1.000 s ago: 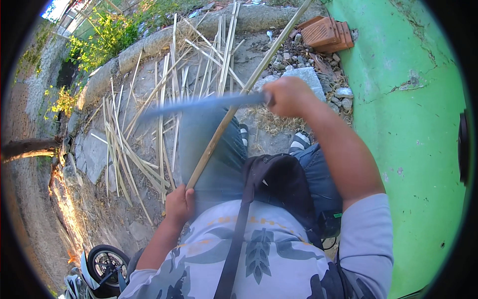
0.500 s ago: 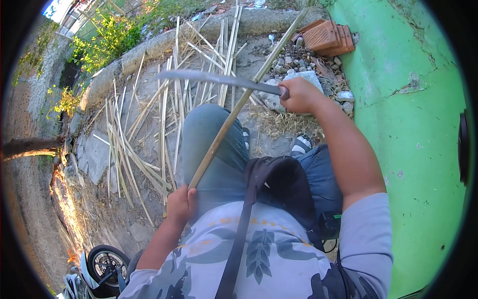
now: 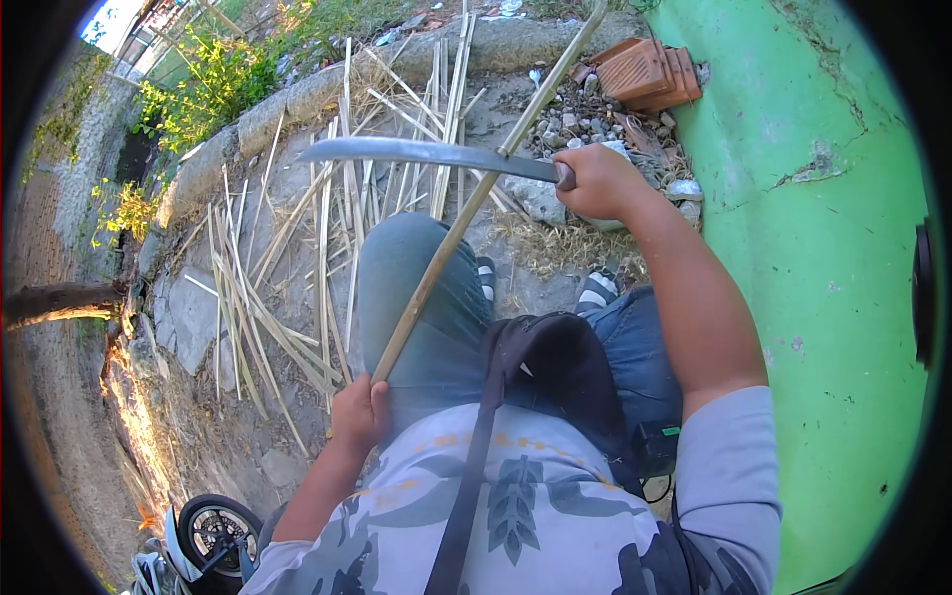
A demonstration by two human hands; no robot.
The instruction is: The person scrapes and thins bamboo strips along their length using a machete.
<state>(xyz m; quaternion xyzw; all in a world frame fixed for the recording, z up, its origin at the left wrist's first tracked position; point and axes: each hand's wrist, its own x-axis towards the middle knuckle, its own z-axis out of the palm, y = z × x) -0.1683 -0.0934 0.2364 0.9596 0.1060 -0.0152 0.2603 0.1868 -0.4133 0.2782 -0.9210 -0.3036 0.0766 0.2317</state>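
Where the wearer's left thigh rises closest to the shirt, the left hand (image 3: 359, 412) is closed around the near end of a long, slender stick (image 3: 429, 288), thumb laid along its upper side. From that grip the stick slants up and to the right, passing over the jeans (image 3: 405, 258) at the left knee. Its surface is warm brown over the near part and paler, greyish tan beyond the blade; the far end reaches the upper edge of the view. A dark bag (image 3: 560, 367) sits on the lap.

Farther out, the right hand (image 3: 600, 183) has its fingers wrapped around the brown handle of a long knife (image 3: 416, 151). The blade is grey, broad and gently curved, lying across the stick (whether the edge bites cannot be told).

Beyond, pale split strips (image 3: 322, 268) lie criss-crossed on the ground, straight, thin and uneven in length. Rubble (image 3: 570, 124) and stacked orange tiles (image 3: 650, 74) are noted beside a cracked green wall (image 3: 813, 278); a rough kerb (image 3: 307, 94) curves behind the strips.
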